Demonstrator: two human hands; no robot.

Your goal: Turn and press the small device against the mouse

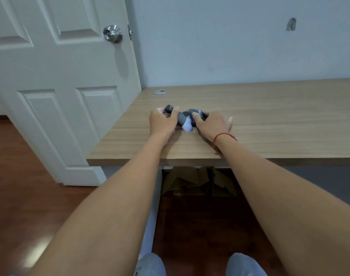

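Head view: both forearms extend forward over the near edge of a wood-grain worktop. Between the two hands lies a small bundle of dark grey fabric with a pale lilac-white end (probably a rolled sock or pair of socks; the blur prevents a firm reading). The bundle rests on the worktop, towards its left end and well back from the near edge.

Orientation: the long axis of the bundle runs roughly left to right, parallel to the worktop's near edge, with a slight tilt. The dark rounded end points up and left, beside the left hand. The pale end points towards the camera, between the two wrists.

Left hand: its fingers are curled round the left part of the bundle and grip it.

Right hand: the thumb and forefinger pinch the right part of the bundle; the outer fingers lie spread on the worktop. A red string bracelet circles the right wrist.

Surroundings: a round metal grommet sits in the worktop's far left corner. A white panelled door with a steel knob stands open at left. Folded cardboard sits beneath the worktop on a dark wooden floor. Two grey-clad knees show at the bottom edge.
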